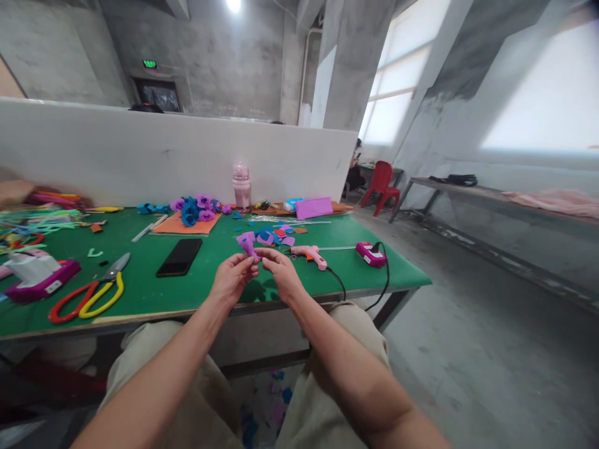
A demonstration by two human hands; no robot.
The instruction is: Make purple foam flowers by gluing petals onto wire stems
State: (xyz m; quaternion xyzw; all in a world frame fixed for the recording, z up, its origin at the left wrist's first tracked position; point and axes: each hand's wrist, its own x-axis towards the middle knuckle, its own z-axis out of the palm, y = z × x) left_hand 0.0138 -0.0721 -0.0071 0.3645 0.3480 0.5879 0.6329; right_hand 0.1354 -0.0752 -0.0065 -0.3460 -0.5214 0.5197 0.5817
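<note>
A small purple foam piece point(248, 248) is pinched above the near edge of the green desk point(140, 293); the left hand point(233, 277) closes its fingertips on the piece from below, and the right hand point(279, 269) meets it from the other side, fingers curled in and touching it; behind the hands lie more cut foam scraps point(269, 237) in purple, blue and red; just to the right rests a pink glue gun point(309, 253), its black cord running toward a pink box point(370, 253) near the desk's right corner; a black phone point(180, 257) lies flat to the left of the hands; farther left sit scissors point(88, 295) with red and yellow handles; finished foam flowers point(196, 207) are heaped on an orange sheet point(180, 226) toward the back, near a pink bottle point(241, 185) standing upright against the white partition point(140, 156).
</note>
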